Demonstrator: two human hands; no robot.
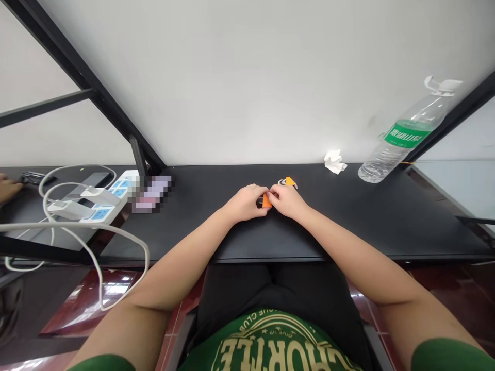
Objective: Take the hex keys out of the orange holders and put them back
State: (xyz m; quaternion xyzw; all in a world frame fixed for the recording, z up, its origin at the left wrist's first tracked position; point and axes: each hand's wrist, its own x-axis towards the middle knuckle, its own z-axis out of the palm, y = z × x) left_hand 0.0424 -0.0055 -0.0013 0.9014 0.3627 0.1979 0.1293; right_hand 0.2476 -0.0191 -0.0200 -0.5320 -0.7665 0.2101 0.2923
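Observation:
A small orange piece (pixel 266 201), which looks like folded paper, is pinched between my two hands low over the black table. My left hand (pixel 246 203) curls around its left side, with thumb and fingertips closed on it. From the other side, my right hand (pixel 288 201) presses its bent fingertips against the upper right part of the same piece. Fingers cover much of it, so its full shape is hidden. Just behind my right hand lies a second small orange piece (pixel 290 181) with black and white stripes.
The black table (pixel 309 239) meets a white wall. A crumpled tissue (pixel 334 162) and a clear bottle (pixel 406 135) with a green label stand toward the back right. At left are a pixelated purplish item (pixel 152 195), a power strip (pixel 110 201), looping white cables and another person's hand (pixel 8 188).

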